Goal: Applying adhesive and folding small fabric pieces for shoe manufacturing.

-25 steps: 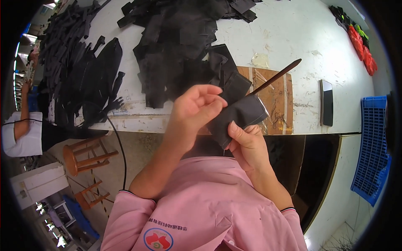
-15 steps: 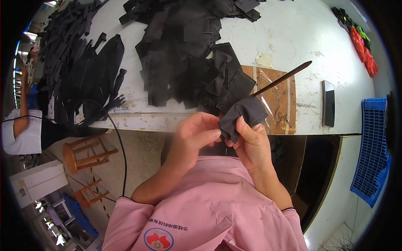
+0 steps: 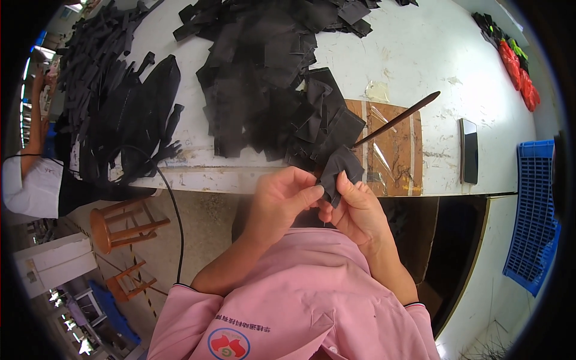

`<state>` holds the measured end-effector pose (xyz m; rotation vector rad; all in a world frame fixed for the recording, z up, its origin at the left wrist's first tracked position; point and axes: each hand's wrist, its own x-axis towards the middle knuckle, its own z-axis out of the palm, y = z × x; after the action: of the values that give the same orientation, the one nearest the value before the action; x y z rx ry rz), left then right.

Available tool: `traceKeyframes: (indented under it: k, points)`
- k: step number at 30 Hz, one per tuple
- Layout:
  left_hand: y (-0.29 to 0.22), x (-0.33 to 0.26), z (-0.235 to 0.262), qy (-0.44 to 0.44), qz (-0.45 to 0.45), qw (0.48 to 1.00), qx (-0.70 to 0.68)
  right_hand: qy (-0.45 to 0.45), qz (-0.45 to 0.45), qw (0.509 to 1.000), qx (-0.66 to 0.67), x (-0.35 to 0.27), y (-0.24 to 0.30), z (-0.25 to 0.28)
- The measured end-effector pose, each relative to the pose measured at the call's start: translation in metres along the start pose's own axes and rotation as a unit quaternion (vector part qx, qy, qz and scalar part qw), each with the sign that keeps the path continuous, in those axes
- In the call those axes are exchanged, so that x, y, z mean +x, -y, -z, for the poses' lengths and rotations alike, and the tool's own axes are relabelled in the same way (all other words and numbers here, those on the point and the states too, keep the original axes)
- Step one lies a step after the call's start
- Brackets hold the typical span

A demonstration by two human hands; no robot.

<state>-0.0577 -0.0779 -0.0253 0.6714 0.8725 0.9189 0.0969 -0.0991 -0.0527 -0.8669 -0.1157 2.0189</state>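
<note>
A small dark fabric piece is pinched between both my hands, in front of the table edge. My right hand grips it from the right, thumb pressed on its face. My left hand closes thumb and fingers at its left edge; the fingertips partly hide what they pinch there. Just past the fabric, a dark pointed rod slants up to the right; its lower end is hidden. A heap of similar dark fabric pieces lies right beyond my hands.
Dark strips and longer dark pieces cover the table's left. On the right are a brown board, a phone and a blue crate. Wooden stools and another person are at left.
The fabric piece has been turned and folded narrower, and sits slightly further left. My right hand has shifted a little with it; my left hand keeps its pinch.
</note>
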Motion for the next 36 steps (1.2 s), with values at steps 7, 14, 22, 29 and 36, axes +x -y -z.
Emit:
traceKeyframes:
  k: [7, 14, 22, 29, 36]
  points:
    - [0.002, -0.003, 0.006, -0.047, -0.082, 0.978, 0.187, -0.144, 0.341, 0.659, -0.655, -0.024, 0.010, -0.021]
    - [0.005, 0.002, -0.005, -0.043, -0.268, 0.868, 0.416, -0.090, 0.434, 0.691, -0.571, -0.011, 0.003, -0.027]
    - [0.012, 0.013, -0.011, -0.104, -0.090, 0.987, 0.083, -0.218, 0.435, 0.662, -0.570, 0.008, -0.008, -0.019]
    - [0.008, 0.022, 0.002, -0.046, -0.003, 0.996, 0.081, -0.057, 0.221, 0.945, -0.236, 0.012, -0.001, 0.000]
    - [0.022, 0.022, -0.006, -0.127, -0.239, 0.941, 0.205, 0.026, 0.130, 0.988, -0.074, 0.013, -0.001, 0.000]
